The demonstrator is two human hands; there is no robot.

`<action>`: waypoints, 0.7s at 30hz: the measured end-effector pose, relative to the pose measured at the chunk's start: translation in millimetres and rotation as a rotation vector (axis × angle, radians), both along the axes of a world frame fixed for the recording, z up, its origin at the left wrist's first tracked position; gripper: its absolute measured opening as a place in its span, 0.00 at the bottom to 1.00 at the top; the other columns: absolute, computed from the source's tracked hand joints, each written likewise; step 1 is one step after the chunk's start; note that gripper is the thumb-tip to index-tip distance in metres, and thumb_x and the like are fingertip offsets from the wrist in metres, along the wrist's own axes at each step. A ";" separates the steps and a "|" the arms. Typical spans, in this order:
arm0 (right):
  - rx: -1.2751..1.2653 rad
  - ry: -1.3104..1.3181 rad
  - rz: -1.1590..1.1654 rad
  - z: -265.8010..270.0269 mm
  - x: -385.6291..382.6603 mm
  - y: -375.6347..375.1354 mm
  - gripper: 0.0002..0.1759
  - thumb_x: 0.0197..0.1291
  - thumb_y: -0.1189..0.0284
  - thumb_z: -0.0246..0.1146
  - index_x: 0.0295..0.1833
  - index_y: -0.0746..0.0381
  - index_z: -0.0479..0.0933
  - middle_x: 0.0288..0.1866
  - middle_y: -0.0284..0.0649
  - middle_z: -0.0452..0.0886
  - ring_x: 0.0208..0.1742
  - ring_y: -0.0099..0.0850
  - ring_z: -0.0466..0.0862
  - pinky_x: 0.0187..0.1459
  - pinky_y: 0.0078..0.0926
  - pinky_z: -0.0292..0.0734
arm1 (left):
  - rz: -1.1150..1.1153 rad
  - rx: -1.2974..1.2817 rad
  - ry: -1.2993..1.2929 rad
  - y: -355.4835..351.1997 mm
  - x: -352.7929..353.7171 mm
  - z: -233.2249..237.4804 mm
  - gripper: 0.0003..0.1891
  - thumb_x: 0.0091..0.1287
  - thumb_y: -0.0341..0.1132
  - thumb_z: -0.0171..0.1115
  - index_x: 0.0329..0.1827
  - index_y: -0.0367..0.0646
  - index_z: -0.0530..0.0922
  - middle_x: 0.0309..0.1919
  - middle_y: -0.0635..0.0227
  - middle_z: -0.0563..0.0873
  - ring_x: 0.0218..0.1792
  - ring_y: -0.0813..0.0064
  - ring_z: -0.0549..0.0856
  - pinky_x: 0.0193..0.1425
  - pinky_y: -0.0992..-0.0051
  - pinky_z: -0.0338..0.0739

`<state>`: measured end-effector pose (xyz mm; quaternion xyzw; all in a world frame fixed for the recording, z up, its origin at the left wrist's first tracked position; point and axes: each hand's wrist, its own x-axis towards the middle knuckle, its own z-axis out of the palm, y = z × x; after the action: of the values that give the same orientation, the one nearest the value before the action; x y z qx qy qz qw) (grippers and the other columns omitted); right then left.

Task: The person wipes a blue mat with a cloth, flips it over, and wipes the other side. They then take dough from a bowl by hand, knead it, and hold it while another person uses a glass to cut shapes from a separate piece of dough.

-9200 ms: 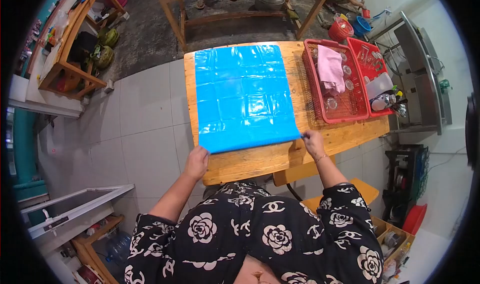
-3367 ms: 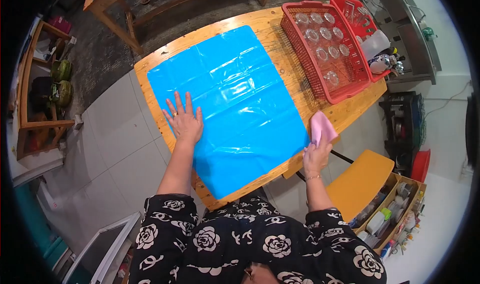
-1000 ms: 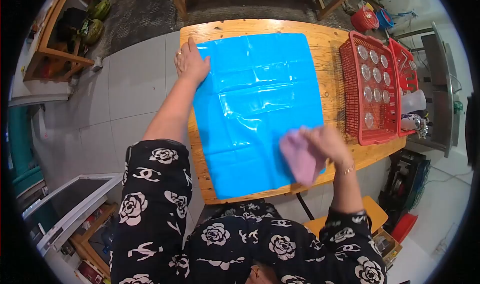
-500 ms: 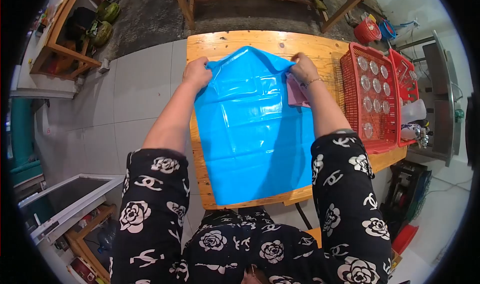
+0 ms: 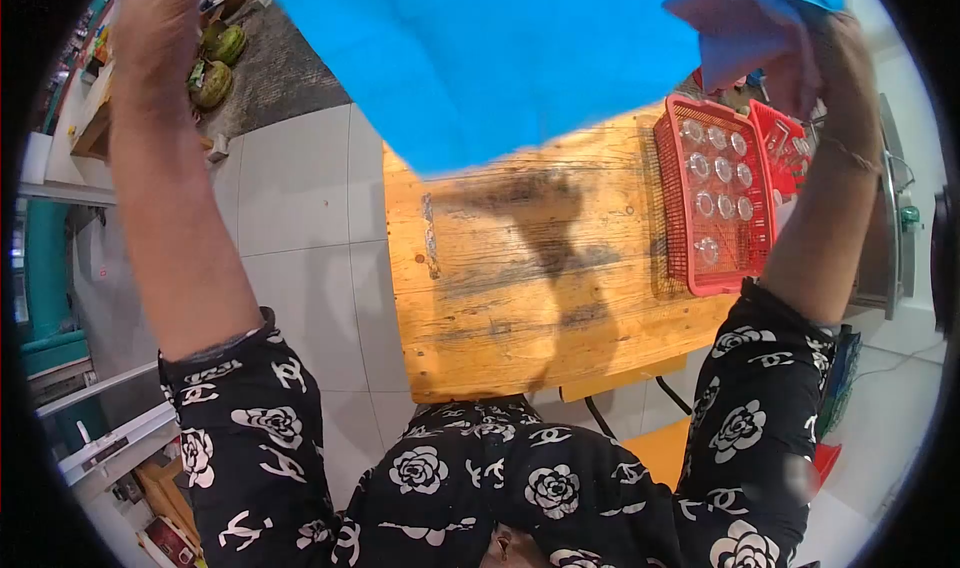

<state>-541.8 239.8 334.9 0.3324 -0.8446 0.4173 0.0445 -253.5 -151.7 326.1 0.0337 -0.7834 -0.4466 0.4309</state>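
Note:
A glossy blue plastic sheet hangs stretched between my raised hands, its lower edge slanting above the table. My left hand is at the top left by the sheet's corner; its fingertips run out of view, and the lifted sheet shows it is gripped there. My right hand, at the upper right, is closed on the sheet's other end. A pink cloth hangs from this same hand, beside the blue sheet.
The wooden table has a worn, stained top. On its right stands a red plastic basket with several upturned clear glasses, and a second red basket lies behind it. Watermelons rest on the floor at the far left.
Both hands have risen and spread apart, lifting the blue sheet off the table into the air. The pink cloth has gone up with my right hand. The tabletop now shows.

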 end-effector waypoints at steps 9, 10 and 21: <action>0.163 0.128 0.093 -65.9 163.1 25.6 0.17 0.47 0.79 0.73 0.45 0.60 0.85 0.46 0.40 0.78 0.51 0.33 0.79 0.54 0.29 0.75 | -0.258 -0.389 -0.364 7.6 96.2 -68.8 0.13 0.50 0.18 0.66 0.37 0.42 0.86 0.34 0.67 0.88 0.41 0.70 0.84 0.48 0.69 0.79; 0.244 0.036 0.042 -89.7 178.3 27.9 0.20 0.42 0.84 0.74 0.45 0.58 0.87 0.47 0.38 0.76 0.52 0.34 0.79 0.54 0.28 0.76 | -0.242 -0.370 -0.436 17.9 107.0 -93.7 0.13 0.48 0.18 0.65 0.36 0.42 0.85 0.34 0.66 0.87 0.41 0.67 0.84 0.49 0.68 0.78; 0.575 -0.154 -0.231 -334.6 276.0 93.9 0.12 0.58 0.65 0.70 0.49 0.50 0.85 0.57 0.47 0.76 0.42 0.50 0.85 0.43 0.44 0.81 | -0.104 -0.293 -0.741 96.0 199.2 -324.9 0.05 0.54 0.22 0.67 0.30 0.42 0.81 0.35 0.69 0.86 0.40 0.61 0.82 0.50 0.63 0.75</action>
<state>-265.8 333.8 0.3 0.2006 -0.9610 0.1774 -0.0684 -54.3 -55.7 1.2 0.0910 -0.9418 -0.3090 0.0963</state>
